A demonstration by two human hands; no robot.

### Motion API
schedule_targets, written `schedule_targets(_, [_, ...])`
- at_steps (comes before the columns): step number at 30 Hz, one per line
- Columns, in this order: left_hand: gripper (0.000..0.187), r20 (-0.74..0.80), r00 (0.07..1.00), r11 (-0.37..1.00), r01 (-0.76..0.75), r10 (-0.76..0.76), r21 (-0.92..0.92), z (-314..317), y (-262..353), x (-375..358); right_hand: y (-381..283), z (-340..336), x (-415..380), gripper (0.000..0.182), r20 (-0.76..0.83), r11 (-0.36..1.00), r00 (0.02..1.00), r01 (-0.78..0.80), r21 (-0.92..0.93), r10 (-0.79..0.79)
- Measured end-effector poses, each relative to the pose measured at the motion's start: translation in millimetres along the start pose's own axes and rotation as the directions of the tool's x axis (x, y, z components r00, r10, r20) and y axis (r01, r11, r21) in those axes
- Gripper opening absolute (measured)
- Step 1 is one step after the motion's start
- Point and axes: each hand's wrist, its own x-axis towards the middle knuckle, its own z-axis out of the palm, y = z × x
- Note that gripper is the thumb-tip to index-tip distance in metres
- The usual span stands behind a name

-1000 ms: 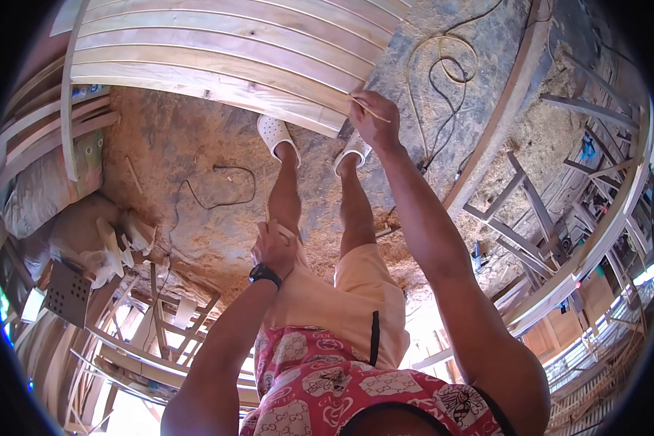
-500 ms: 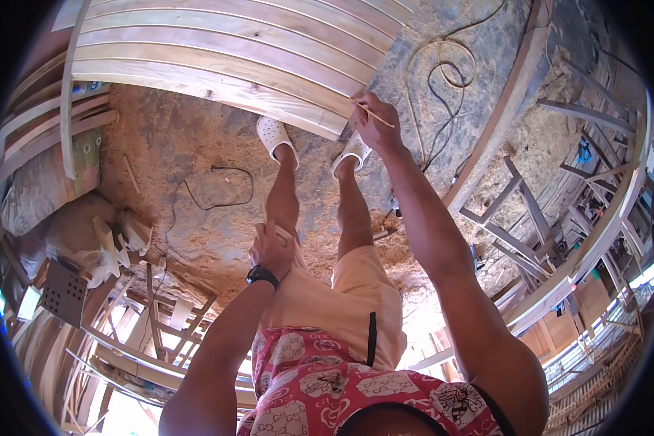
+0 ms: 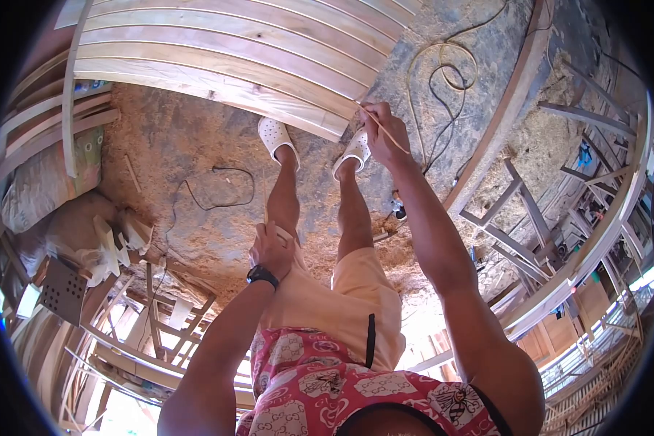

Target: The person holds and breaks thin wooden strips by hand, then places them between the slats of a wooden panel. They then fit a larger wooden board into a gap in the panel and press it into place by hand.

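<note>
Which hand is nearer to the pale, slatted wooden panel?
Right. The right hand is beside the right end of the panel; the left hand is well back from it, lower in view.

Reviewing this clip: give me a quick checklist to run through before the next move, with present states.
1. Right hand grips the strip: ok.
2. Strip's tip is at the panel, near its corner: ok.
3. Strip's tip seated in a groove: cannot tell, too small.
4. Left hand clear of the panel: ok.
5. Left hand free: not ok, it holds a pale piece.
</note>
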Motion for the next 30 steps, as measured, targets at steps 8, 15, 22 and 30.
schedule_targets(8, [0.053, -0.019, 0.999, 0.998, -0.039, 0.039, -0.039, -8.1, 2.5, 2.1, -44.2, -62.5, -42.7, 0.011, -0.061, 0.999, 0.998, -0.035, -0.017, 0.034])
schedule_targets(15, [0.053, -0.003, 1.000, 1.000, -0.025, 0.025, 0.002, -11.1, 3.0, 6.9, -28.1, -42.1, -46.9, 0.013, -0.150, 0.999, 0.989, -0.006, -0.043, -0.001])
schedule_targets(22, [0.054, -0.026, 0.998, 0.998, -0.054, 0.055, 0.035, -4.0, 0.3, 6.8, -25.9, -14.7, -38.3, 0.012, -0.131, 0.998, 0.991, -0.035, 0.054, 0.041])
schedule_targets(30, [0.054, -0.013, 0.999, 0.999, -0.034, 0.034, 0.022, -4.4, 2.2, 7.7, -25.5, -10.5, -37.8, 0.013, -0.105, 1.000, 0.994, 0.024, -0.019, -0.026])
